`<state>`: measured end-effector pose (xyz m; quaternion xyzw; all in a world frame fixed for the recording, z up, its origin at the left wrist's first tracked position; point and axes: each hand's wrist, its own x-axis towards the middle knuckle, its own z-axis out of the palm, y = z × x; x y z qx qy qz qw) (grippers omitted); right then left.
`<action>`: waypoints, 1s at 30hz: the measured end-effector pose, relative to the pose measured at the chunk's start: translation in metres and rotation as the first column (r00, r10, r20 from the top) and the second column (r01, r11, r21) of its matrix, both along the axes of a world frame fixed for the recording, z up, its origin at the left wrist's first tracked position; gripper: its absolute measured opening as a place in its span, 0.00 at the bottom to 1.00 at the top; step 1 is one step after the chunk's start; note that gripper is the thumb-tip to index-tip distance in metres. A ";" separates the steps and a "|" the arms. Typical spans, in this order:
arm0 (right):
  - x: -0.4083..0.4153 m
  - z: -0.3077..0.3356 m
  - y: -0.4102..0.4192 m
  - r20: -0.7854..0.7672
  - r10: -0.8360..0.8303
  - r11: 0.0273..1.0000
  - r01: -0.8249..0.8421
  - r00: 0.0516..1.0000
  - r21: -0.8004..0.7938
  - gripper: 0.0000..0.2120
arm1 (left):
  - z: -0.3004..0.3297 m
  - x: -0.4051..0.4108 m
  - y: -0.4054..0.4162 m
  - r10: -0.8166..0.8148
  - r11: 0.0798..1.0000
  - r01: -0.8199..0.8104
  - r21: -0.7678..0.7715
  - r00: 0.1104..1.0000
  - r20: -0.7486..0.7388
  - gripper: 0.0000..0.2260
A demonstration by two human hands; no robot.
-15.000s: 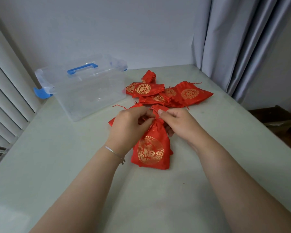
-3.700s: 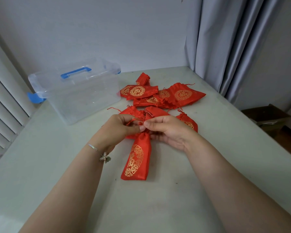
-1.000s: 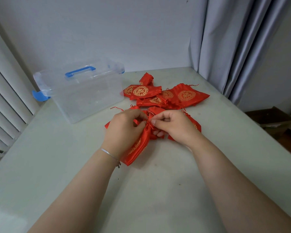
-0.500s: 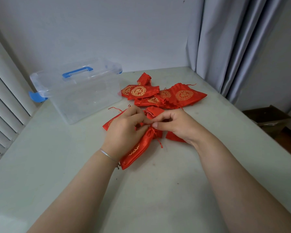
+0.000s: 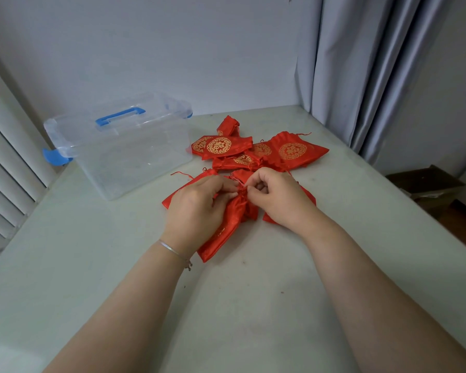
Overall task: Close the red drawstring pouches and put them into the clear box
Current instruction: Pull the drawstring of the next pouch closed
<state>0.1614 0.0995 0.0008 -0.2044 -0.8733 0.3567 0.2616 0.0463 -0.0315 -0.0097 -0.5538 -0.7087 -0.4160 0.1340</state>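
Both hands are meeting at the centre of the frame over one red pouch (image 5: 228,224): the left hand (image 5: 197,208) is curling over its gathered body and pinning it to the tabletop (image 5: 253,305), while the right hand (image 5: 277,197) is pinching the drawstring at the neck, fingers bent round the cord. Holding the fabric still with one hand probably lets the other draw the cord tight against it, so the mouth cinches. The pouch is lying slantwise, its bottom pointing toward the lower left, its neck hidden between the fingertips. Half a second ago a loose cord end was dangling below the neck; now it is no longer showing, and the right hand is sitting slightly closer in. Under and beside the hands, a few more pouches are lying flat, and just above them a heap of pouches (image 5: 256,152) is waiting. The clear box (image 5: 124,152), with a blue handle on it, is standing at the upper left, holding no pouch that I can see.
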 end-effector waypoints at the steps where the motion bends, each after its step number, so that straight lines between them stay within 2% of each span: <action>1: 0.000 -0.001 0.000 0.016 -0.003 1.000 0.003 1.000 0.015 0.02 | 0.000 0.001 0.000 0.003 1.000 -0.003 0.000 1.000 -0.009 0.05; 10: 0.001 0.000 0.001 0.132 0.011 0.993 -0.027 0.991 0.119 0.01 | 0.004 0.002 -0.002 0.027 0.999 -0.029 -0.016 0.994 -0.110 0.08; 11: 0.001 0.000 0.000 0.119 0.019 0.997 -0.028 0.993 0.078 0.01 | 0.005 0.003 -0.002 0.035 0.999 -0.038 -0.018 0.992 -0.121 0.08; 13: 0.000 -0.001 -0.001 0.053 0.072 0.982 -0.061 0.996 -0.177 0.03 | 0.005 0.003 -0.002 0.078 0.997 -0.080 -0.009 0.989 -0.122 0.07; 15: -0.001 0.001 0.000 -0.033 0.134 0.876 -0.133 0.991 -0.463 0.08 | 0.005 0.002 -0.002 0.111 0.994 -0.110 0.009 0.989 -0.100 0.06; 16: -0.001 0.001 0.000 -0.040 0.159 0.840 -0.156 0.987 -0.520 0.13 | 0.005 0.003 -0.001 0.100 0.995 -0.099 0.018 0.992 -0.075 0.05; 17: -0.001 0.000 -0.002 -0.017 0.183 0.841 -0.165 0.983 -0.515 0.17 | 0.005 0.005 0.000 0.074 0.997 -0.073 0.026 0.997 -0.029 0.04; 19: -0.004 -0.005 -0.004 0.044 0.208 0.894 -0.172 0.977 -0.415 0.19 | 0.003 0.006 0.002 0.011 0.999 -0.015 0.044 0.994 0.108 0.05; 22: -0.003 -0.008 0.008 -0.026 0.113 0.906 -0.114 0.993 -0.409 0.18 | 0.002 0.003 0.004 -0.002 0.999 -0.006 0.033 0.970 0.243 0.11; 24: 0.003 -0.003 0.024 -0.066 -0.069 0.942 0.043 0.995 -0.334 0.18 | -0.002 -0.004 0.004 0.095 0.994 -0.080 -0.072 0.969 0.229 0.12; 26: 0.010 -0.003 0.039 -0.005 -0.199 0.962 0.195 0.980 -0.189 0.17 | -0.010 -0.011 0.004 0.212 0.960 -0.180 -0.214 0.968 0.134 0.14; 28: 0.012 -0.011 0.047 0.115 -0.235 0.965 0.246 0.965 -0.094 0.14 | -0.018 -0.015 0.004 0.253 0.922 -0.217 -0.321 0.965 0.074 0.16; 30: 0.009 -0.022 0.050 0.236 -0.242 0.965 0.258 0.941 -0.041 0.12 | -0.022 -0.016 0.005 0.256 0.904 -0.221 -0.365 0.965 0.051 0.16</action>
